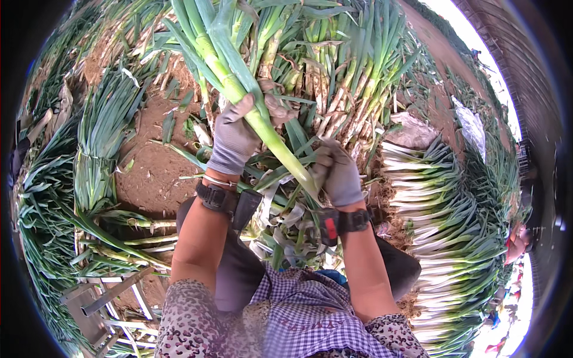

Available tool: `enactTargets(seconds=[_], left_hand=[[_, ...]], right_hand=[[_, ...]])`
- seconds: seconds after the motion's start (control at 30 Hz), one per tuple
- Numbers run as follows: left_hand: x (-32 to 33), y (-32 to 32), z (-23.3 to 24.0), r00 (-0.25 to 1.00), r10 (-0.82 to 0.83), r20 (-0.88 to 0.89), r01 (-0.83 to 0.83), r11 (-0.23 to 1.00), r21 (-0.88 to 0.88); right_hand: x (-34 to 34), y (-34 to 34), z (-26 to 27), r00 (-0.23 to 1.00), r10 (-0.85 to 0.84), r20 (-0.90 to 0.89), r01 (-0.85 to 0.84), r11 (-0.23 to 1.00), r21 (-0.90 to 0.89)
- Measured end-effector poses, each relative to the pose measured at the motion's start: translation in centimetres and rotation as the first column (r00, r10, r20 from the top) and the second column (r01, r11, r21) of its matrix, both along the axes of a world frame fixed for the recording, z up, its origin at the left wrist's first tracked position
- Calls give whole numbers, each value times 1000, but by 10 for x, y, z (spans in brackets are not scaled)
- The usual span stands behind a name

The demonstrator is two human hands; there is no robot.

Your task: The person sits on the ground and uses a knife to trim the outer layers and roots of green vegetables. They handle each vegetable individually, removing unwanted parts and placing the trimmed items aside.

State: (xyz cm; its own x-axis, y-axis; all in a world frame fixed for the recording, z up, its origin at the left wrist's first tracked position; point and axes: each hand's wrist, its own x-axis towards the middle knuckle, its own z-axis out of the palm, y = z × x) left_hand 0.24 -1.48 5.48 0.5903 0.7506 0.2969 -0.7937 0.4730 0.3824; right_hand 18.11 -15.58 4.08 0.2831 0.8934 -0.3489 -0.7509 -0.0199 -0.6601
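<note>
My left hand [239, 129], in a grey work glove, is closed around the pale green shaft of a thick leek-like green onion [277, 145]. The stalk slants from its broad leaves at the top down to its narrow end by my right hand [333, 168]. That gloved hand has its fingers bent at the lower end of the stalk; whether they grip the stalk or a peeled layer is unclear. Stripped leaves and peelings [286, 223] lie below, between my knees. Unpeeled stalks with dry outer layers [331, 89] lie just beyond my hands.
Cleaned white stalks [429, 215] lie in a long row at the right. A tied bundle of green onions [100, 134] and more leaves are at the left, above a metal frame [107, 297]. A white plastic sheet [470, 125] lies at the upper right.
</note>
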Motion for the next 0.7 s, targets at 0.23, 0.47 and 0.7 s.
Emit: enactTargets(seconds=[0.23,0.47,0.7], left_hand=[[-14,14,8,993,120,-14,-120,992,-29],[-22,27,-2,972,235,16,-231,965,-128],[-33,31,-6,946,313,-87,-325,913,-249]], right_hand=[[159,-136,-68,334,190,923,356,882,-310],[44,-90,34,-294,333,896,-183,901,-394],[59,-94,30,542,432,721,-246,902,-356]])
